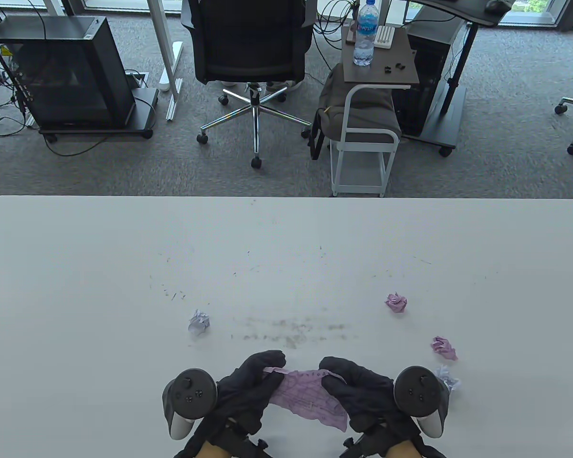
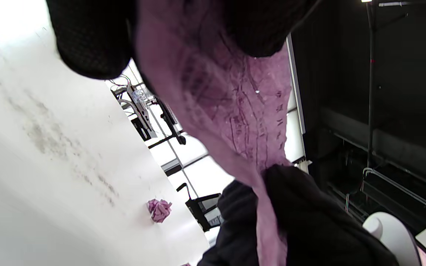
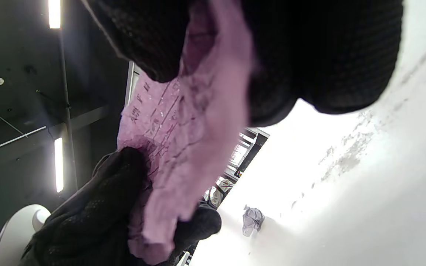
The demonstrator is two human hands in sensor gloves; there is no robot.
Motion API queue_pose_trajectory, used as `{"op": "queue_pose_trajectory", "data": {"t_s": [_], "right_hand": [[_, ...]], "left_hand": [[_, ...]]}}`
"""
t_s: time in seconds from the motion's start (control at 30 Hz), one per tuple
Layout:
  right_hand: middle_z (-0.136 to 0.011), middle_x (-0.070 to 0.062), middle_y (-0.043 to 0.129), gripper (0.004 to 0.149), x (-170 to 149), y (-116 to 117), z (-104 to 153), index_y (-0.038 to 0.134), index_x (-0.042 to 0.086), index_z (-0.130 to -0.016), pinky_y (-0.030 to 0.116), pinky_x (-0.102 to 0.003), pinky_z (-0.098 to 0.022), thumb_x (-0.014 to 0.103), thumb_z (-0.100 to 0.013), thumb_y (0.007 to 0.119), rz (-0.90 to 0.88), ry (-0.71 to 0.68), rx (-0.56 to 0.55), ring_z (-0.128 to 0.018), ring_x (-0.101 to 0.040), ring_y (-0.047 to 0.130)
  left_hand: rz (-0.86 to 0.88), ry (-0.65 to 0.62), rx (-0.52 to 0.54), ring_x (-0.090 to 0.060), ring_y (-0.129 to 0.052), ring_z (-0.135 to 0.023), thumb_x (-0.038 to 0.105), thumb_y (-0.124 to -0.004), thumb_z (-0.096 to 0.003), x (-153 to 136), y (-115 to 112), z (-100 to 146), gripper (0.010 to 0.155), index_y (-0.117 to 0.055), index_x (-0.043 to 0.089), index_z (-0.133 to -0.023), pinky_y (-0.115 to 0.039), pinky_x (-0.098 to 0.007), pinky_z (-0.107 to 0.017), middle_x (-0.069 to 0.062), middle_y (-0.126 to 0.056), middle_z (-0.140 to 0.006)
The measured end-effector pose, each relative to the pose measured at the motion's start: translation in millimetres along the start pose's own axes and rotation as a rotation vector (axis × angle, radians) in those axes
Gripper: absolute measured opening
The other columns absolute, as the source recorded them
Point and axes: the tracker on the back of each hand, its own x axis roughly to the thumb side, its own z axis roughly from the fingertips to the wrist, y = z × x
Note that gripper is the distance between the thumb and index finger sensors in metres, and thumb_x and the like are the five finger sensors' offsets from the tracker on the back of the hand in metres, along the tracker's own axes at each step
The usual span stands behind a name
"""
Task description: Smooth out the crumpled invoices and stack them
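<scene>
white table [image 1: 124,248], scuffed grey | grey carpet [image 1: 124,167] beyond | both grips pinch pink invoice [image 1: 305,396]

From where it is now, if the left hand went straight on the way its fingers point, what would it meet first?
The left hand points right along the pink invoice it grips, so it would probably meet the right hand first, holding the other end. Exact direction is hard to judge.

A smudged white surface [image 1: 100,267] is seen, on which four crumpled paper balls [image 1: 199,322] are scattered, three at the right.
</scene>
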Motion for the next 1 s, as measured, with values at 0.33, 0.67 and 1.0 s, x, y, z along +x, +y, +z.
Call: {"op": "queue_pose_trajectory", "data": {"t_s": [0.33,0.67,1.0], "right_hand": [[-0.060,-0.015,0.097,0.041,-14,9,-3,0.077,0.008,-0.085,0.091,-0.043,-0.029,0.026,-0.049,0.086,0.178,0.105,0.028,-0.034,-0.020,0.100],[-0.058,-0.014,0.098,0.041,-46,38,-6,0.078,0.008,-0.084,0.092,-0.042,-0.027,0.027,-0.049,0.086,0.654,0.358,0.284,-0.031,-0.019,0.100],[-0.067,-0.017,0.094,0.045,-47,34,-6,0.073,0.009,-0.089,0.090,-0.044,-0.032,0.025,-0.049,0.086,0.605,0.335,0.258,-0.040,-0.023,0.100]], "left_hand": [[-0.134,0.281,-0.017,-0.013,-0.096,-0.014,0.036,-0.066,-0.0601,-34,0,5,0.045,-0.078,0.004,-0.091,-0.089,-0.043,-0.034,-0.008,-0.092,-0.052],[-0.572,0.211,-0.459,-0.049,-0.051,-0.095,0.031,-0.079,-0.0577,-37,-32,-2,0.060,-0.051,0.035,-0.111,-0.061,-0.060,-0.063,-0.016,-0.021,-0.112],[-0.831,0.443,-0.851,-0.057,-0.007,-0.098,0.042,-0.078,-0.0558,-48,-68,-2,0.073,-0.033,0.033,-0.112,-0.031,-0.068,-0.067,-0.014,0.003,-0.109]]}}
